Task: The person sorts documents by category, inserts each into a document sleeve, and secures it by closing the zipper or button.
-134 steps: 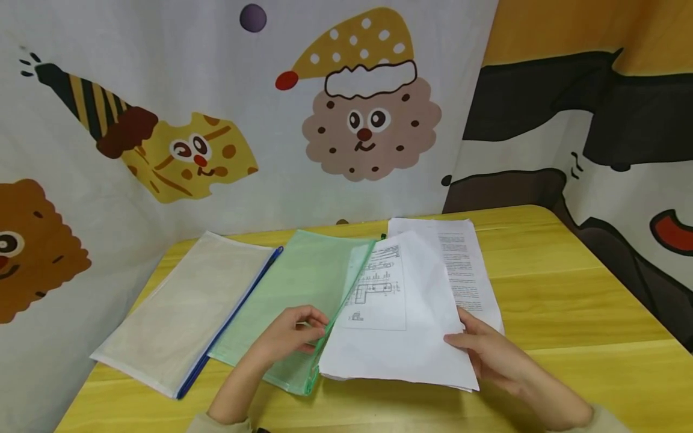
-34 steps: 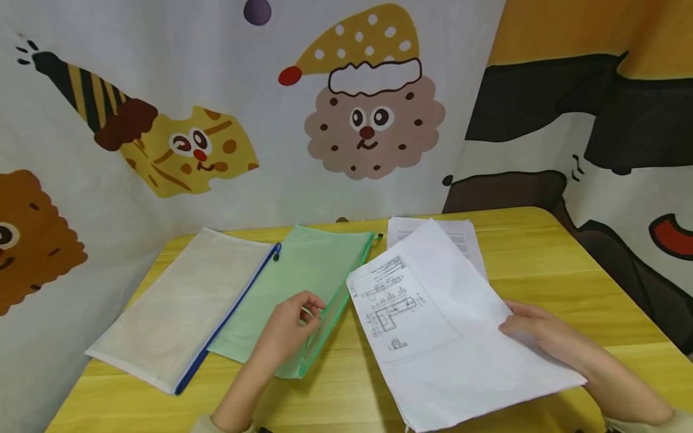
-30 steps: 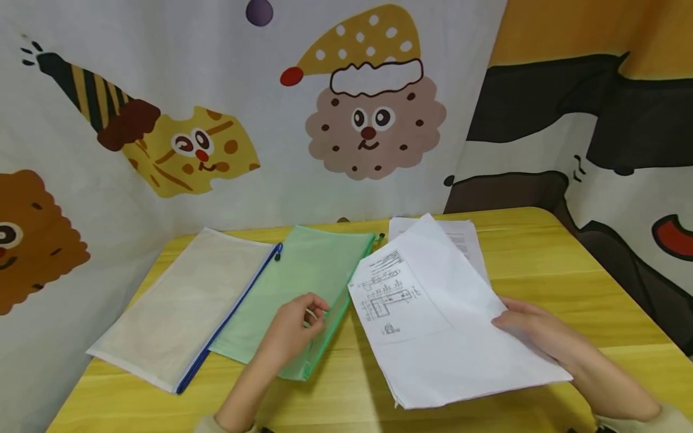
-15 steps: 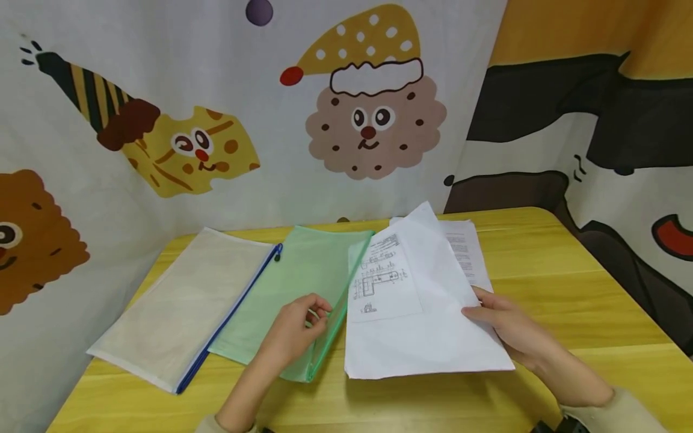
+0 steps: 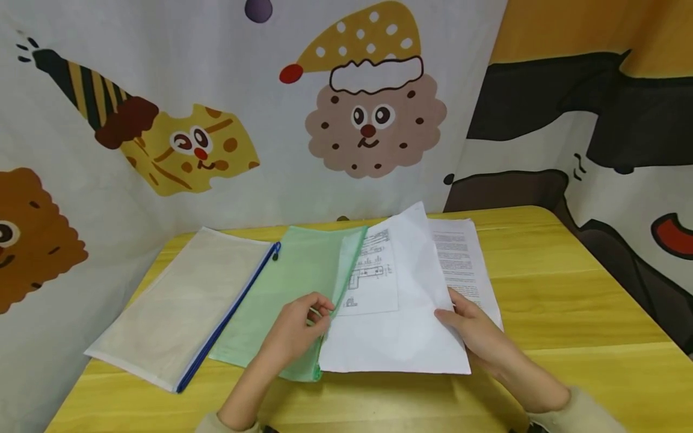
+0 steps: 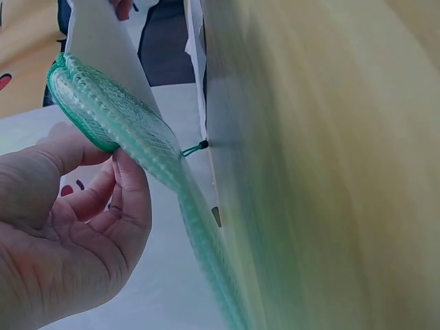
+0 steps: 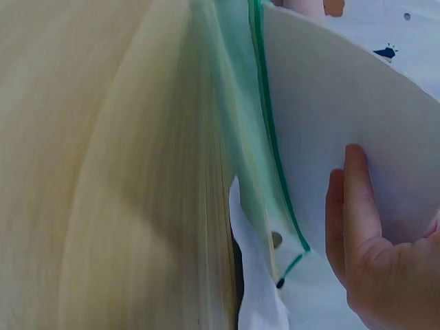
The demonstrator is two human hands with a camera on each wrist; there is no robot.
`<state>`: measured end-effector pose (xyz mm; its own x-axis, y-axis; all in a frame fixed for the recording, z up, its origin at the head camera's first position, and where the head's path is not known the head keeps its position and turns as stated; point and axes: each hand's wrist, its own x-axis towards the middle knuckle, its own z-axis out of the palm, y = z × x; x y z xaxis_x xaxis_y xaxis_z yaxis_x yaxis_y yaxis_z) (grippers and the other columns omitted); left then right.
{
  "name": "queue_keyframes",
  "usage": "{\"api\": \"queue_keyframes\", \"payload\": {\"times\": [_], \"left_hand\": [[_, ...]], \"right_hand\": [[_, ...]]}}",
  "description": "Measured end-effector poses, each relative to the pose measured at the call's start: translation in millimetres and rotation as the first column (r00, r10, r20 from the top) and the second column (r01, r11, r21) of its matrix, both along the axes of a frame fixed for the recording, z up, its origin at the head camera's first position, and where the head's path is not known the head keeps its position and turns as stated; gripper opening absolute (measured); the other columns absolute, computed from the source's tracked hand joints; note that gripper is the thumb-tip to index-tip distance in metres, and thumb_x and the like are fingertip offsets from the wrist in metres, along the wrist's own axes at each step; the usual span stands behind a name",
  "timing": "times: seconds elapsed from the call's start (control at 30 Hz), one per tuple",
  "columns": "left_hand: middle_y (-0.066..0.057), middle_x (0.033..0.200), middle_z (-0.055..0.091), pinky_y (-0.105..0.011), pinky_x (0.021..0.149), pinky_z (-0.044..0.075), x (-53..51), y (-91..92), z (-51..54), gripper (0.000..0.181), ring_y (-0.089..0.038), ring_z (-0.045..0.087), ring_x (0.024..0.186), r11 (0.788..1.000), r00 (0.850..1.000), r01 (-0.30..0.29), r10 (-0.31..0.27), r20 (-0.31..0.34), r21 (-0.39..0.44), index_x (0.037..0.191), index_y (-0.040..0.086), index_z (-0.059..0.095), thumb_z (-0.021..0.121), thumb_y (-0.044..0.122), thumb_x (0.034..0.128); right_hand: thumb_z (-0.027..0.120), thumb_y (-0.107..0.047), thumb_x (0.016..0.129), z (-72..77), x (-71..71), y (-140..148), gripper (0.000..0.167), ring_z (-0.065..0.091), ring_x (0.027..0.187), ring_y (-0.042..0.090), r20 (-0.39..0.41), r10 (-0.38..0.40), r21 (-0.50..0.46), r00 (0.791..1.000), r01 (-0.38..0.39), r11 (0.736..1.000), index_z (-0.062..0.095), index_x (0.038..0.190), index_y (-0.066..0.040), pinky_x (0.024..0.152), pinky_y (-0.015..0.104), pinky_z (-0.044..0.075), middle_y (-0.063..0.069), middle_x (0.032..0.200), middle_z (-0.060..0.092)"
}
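Observation:
A green mesh zip pouch (image 5: 292, 264) lies at the middle of the table, its opening facing right. My left hand (image 5: 295, 329) pinches the upper edge of that opening between thumb and fingers, as the left wrist view shows at the pouch's green zip rim (image 6: 103, 127). My right hand (image 5: 479, 334) holds white paper (image 5: 417, 337) printed with a technical drawing, thumb on top and fingers (image 7: 361, 199) spread underneath. The paper's left edge lies inside the pouch and shows faintly through the green mesh. Its far corner sticks up above the pouch's end.
Left of the green pouch lies a whitish zip pouch (image 5: 186, 307) with a blue zip. Printed text sheets (image 5: 460, 258) lie flat on the wooden table (image 5: 568, 288), partly beneath the held paper. A cartoon-print curtain (image 5: 281, 162) hangs behind the table.
My right hand has brought the paper leftward and turned it straighter; its left edge has passed from outside into the green pouch. The left hand has stayed at the pouch's opening.

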<state>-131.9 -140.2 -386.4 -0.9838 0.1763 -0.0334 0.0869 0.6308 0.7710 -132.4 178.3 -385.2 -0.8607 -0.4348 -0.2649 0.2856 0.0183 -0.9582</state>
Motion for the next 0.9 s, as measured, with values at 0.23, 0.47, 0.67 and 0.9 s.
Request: {"api": "queue_keyframes", "payload": {"times": [0.23,0.47,0.67,0.9], "left_hand": [[-0.001,0.094,0.065,-0.023,0.071,0.051,-0.6,0.7,-2.2,0.013,-0.012,0.06,0.082,1.0,1.0,0.018,-0.018,-0.005,0.003,0.102,0.01,0.067,0.062,0.005,0.0914],[-0.001,0.094,0.065,-0.024,0.071,0.051,-1.1,1.2,-4.0,0.012,-0.012,0.06,0.082,1.0,1.0,0.021,-0.021,0.0,-0.005,0.102,0.01,0.067,0.062,0.006,0.0918],[-0.002,0.093,0.065,-0.023,0.068,0.051,-1.6,3.5,-5.1,0.011,-0.012,0.061,0.082,1.0,1.0,0.022,-0.022,0.0,0.004,0.101,0.009,0.067,0.062,0.005,0.0918],[-0.003,0.092,0.065,-0.022,0.066,0.051,-2.4,8.9,-4.3,0.01,-0.013,0.06,0.081,1.0,1.0,0.019,-0.018,0.002,-0.007,0.1,0.008,0.066,0.063,0.004,0.0918]], "right_hand": [[0.039,-0.016,0.107,2.3,3.8,-12,0.062,0.068,0.1,0.016,-0.043,-0.033,-0.004,0.999,0.033,0.999,0.008,0.159,-0.007,0.079,0.037,0.059,0.002,0.124,0.06],[0.038,-0.014,0.107,8.7,7.5,-26,0.058,0.066,0.101,0.018,-0.033,-0.084,-0.003,0.996,0.084,0.996,0.013,0.159,-0.01,0.08,0.038,0.059,0.018,0.133,0.053],[0.037,-0.015,0.107,15.1,8.9,-36,0.055,0.066,0.102,0.019,-0.047,-0.101,0.006,0.994,0.102,0.995,0.017,0.158,-0.011,0.08,0.038,0.059,0.018,0.13,0.054],[0.035,-0.014,0.108,22.0,12.6,-41,0.055,0.065,0.103,0.019,-0.061,-0.101,-0.024,0.993,0.1,0.995,0.014,0.159,-0.013,0.081,0.039,0.059,0.023,0.136,0.049]]}}
